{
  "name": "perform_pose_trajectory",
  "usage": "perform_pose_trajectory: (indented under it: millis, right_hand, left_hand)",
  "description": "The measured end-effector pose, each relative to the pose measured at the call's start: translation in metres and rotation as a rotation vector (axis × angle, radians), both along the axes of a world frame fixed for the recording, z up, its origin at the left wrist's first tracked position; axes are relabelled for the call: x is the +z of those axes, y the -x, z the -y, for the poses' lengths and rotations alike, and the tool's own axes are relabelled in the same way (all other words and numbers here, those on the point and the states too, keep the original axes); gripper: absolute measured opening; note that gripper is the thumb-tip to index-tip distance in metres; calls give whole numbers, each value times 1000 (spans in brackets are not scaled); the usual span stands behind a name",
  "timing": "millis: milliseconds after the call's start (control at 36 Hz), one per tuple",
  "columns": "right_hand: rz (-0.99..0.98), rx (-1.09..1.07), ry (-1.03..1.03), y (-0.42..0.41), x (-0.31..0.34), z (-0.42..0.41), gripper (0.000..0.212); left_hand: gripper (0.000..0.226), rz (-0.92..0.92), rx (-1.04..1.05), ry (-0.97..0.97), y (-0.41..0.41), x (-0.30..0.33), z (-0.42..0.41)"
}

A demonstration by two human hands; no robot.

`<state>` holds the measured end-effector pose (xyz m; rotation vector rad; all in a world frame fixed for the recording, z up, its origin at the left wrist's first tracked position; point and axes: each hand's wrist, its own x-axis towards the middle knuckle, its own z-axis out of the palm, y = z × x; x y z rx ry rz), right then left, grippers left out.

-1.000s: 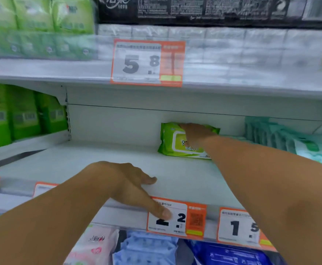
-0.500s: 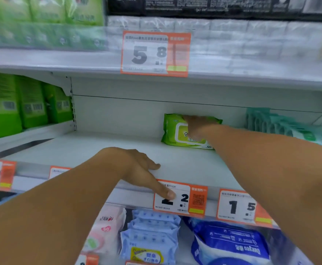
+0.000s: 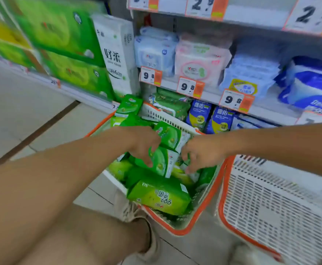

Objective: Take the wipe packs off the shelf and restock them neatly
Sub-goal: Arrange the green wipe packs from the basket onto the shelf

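Nearest us, at 6 o'clock, a bent knee in beige shorts (image 3: 133, 213). Just beyond it an orange-rimmed basket (image 3: 200, 213) sits on the floor, heaped with green wipe packs; one pack (image 3: 159, 197) lies flat at its near edge. At 4 o'clock a second basket (image 3: 271, 207) stands beside it, white mesh showing.

Above the heap, our left hand (image 3: 144, 145) curls its fingers round an upright green pack (image 3: 163, 161), gripping it from the top. Our right hand (image 3: 202, 153) reaches in from 3 o'clock, fingertips down among the packs; whether it pinches anything we cannot tell.

Farther, at 12 to 2 o'clock, a shelf edge with price tags (image 3: 189, 87), blue and pink packs behind. At 10 o'clock, large green tissue bundles (image 3: 61, 35).
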<state>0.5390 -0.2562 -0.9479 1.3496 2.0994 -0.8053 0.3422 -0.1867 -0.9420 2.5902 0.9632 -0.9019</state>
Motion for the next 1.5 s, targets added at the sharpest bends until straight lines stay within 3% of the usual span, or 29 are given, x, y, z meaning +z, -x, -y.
perform_pose_trajectory:
  millis: [56,167,222,278,389,444,556,639,750,806,889,944,1000,1056,1139,1278,1417,1500]
  right_hand:
    - [119,-60,66,24,-51,5,70]
    - [-46,-323,36,44,-94,20,66]
    - [-120,-451,124,47,-110,34,102]
    - [-223,-614,231,50,-121,49,128]
    - [-518,-1060,402,51,-133,61,134]
    - [-516,-1109,492,50,-129,62,130]
    - [-544,-1150,709,36,-92,52,83]
    - [-613,-1148,754,19,-47,46,70]
    - [-681,-1143,600,-18,17,40,83]
    - [-745,-1233,465,-41,54,35,64]
    - [-1042,-1342,332,-72,105,35,44]
    - [-1313,-1369,276,-84,131,38,43]
    - [-1417,-1290,110,-88,149,45,45]
    - [-1345,-1207,-124,-88,157,53,41]
    - [-1274,-1165,-267,-89,162,54,12]
    - [-1252,-1182,-326,-105,167,51,27]
    - [-1257,-1144,-368,-123,174,52,45]
    - [-1343,-1125,-457,-142,192,53,48]
  left_hand:
    - [64,-116,132,68,22,-18,5]
    - [98,32,466,134,59,-64,24]
    - [118,149,633,337,69,-80,43]
    - [133,214,616,365,73,-93,58]
    - [134,266,601,322,69,-112,68]
    - [122,280,656,383,66,-106,62]
    - [109,352,800,711,72,-68,33]
    - [116,395,718,625,74,-22,26]
    - [77,656,728,459,55,31,28]
    - [71,853,746,423,36,47,28]
    - [59,1156,880,460,0,67,24]
    - [70,1308,960,576,-24,83,20]
    - [91,1427,981,678,-44,97,15]
    - [83,1465,925,613,-60,108,14]
    - [73,1490,912,505,-74,119,19]
    - [35,1508,877,420,-90,133,28]
    - [25,1561,885,359,-107,145,35]
    - [35,1613,835,315,-128,165,24]
